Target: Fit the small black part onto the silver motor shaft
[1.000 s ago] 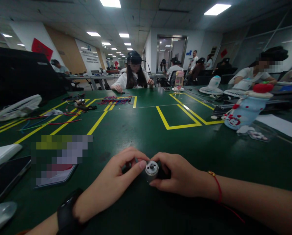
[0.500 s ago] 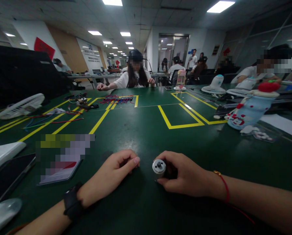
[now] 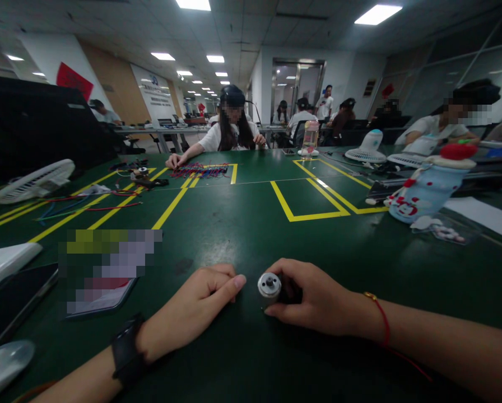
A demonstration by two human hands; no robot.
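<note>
My right hand point(image 3: 314, 296) is wrapped round a small silver electric motor point(image 3: 269, 286), with the thumb at its near side and the fingers on the far side. The motor stands upright, its short shaft and round end face pointing up. To its left, my left hand point(image 3: 204, 299) rests low over the green table point(image 3: 234, 358), apart from the motor. Its fingers are curled under and the thumb lies along the index finger. The inside of that hand is hidden, so anything in it cannot be seen.
A phone-like flat item point(image 3: 108, 294), partly blurred, and a mouse point(image 3: 7, 366) lie left. Loose wires point(image 3: 95, 201) and a white fan point(image 3: 32, 182) are beyond. A blue bottle point(image 3: 430, 190) stands right. Across the table, a person's hand point(image 3: 175, 161) touches a wire pile point(image 3: 204, 170).
My left hand has shifted slightly right and down, towards the motor. The motor and my right hand have moved slightly left in view. The person opposite has lowered a hand to the wire pile.
</note>
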